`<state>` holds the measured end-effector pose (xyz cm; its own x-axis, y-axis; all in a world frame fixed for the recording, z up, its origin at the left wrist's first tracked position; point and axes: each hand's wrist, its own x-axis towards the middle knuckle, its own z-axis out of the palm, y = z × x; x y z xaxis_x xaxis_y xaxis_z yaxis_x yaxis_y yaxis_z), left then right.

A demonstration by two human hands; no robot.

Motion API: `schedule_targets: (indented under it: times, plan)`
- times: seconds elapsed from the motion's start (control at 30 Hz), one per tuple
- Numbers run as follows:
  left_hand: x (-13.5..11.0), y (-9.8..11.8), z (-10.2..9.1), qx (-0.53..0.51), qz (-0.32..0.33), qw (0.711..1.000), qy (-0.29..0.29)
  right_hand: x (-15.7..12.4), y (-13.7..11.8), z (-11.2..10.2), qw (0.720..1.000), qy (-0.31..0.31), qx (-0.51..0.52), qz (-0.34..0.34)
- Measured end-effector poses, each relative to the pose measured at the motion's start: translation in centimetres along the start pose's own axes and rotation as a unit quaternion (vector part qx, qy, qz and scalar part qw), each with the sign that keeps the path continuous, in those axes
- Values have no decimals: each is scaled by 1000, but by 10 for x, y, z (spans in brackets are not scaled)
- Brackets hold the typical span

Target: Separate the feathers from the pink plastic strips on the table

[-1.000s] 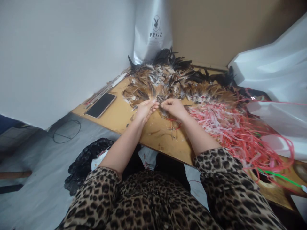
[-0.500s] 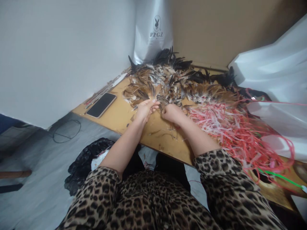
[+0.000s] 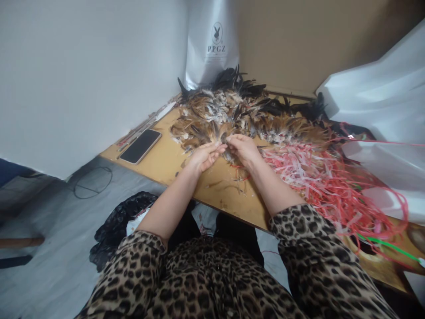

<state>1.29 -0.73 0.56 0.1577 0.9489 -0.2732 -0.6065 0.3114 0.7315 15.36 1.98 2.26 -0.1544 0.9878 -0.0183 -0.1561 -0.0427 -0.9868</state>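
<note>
We see one light brown wooden table (image 3: 172, 165); its right end is cut off and partly hidden under one crumpled white plastic sheet (image 3: 381, 88). On the table lies one pile of brown, black and white feathers (image 3: 232, 110), too many to count, and beside it one tangle of red and pink plastic strips (image 3: 318, 177). One silver foil bag (image 3: 212, 57) stands behind, and one black smartphone (image 3: 140, 145) lies to the left. The right hand (image 3: 245, 149) pinches a small tuft at the near edge of the pile. The left hand (image 3: 205, 156) touches there with half-stretched fingers; we cannot tell whether it grips. Half a second ago the right hand was lower and more closed.
</note>
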Motion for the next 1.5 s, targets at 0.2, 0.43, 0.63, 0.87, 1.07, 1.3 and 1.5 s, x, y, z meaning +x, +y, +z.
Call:
schedule_targets:
  times: [0.2,0.43,0.63,0.87,1.07,1.3,1.5]
  plan:
    - [-5,2,7,-44,-40,998,11,-2,7,8,999,31,13,-32]
    - [1,0,3,-55,-20,998,13,0,14,7,998,15,-7,-52]
    - [3,-4,2,-30,-8,1000,6,1,16,6,996,29,-43,-68]
    - [2,-3,3,-10,-1,1000,-1,-2,13,9,996,25,-44,-75]
    - [0,-4,4,32,62,998,-1,-7,2,6,999,0,-24,-31]
    - [-3,-6,7,116,116,987,8,-5,1,3,999,-11,-1,-46]
    - [-6,-5,9,120,98,988,-8,-3,8,5,998,0,44,-44]
